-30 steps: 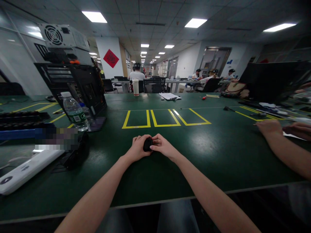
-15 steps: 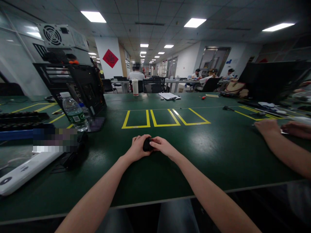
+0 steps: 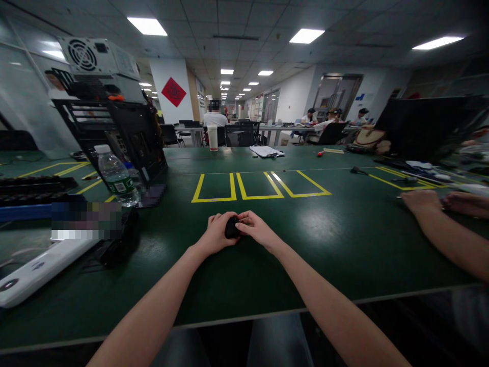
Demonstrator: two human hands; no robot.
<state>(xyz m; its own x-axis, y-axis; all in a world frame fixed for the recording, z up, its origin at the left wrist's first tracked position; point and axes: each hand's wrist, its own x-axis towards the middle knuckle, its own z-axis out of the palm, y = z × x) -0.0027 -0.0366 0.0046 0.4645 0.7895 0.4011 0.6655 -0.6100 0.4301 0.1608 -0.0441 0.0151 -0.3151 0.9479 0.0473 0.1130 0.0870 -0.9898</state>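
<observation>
Just in front of the yellow tape boxes, a small black rounded object [image 3: 231,228] sits between my two hands, close to the table top. My left hand [image 3: 218,232] is closed around its left side, thumb at the near edge and fingers over the far edge. From the right, my right hand [image 3: 255,228] pinches its right edge with thumb and fingertips. Much of the object is covered by my fingers, so its exact kind cannot be made out.
Three yellow tape outlines [image 3: 260,197] mark the green table [image 3: 305,265]. At left stand a water bottle [image 3: 116,176], an open computer case [image 3: 133,137] and a white device [image 3: 42,265]. A co-worker's forearm [image 3: 443,229] rests at right. Farther back are a cup [image 3: 213,138] and a clipboard [image 3: 266,151].
My right fingers have lifted very slightly at the object's edge; my left hand stays put. At the far left, a person has come into view behind the computer case.
</observation>
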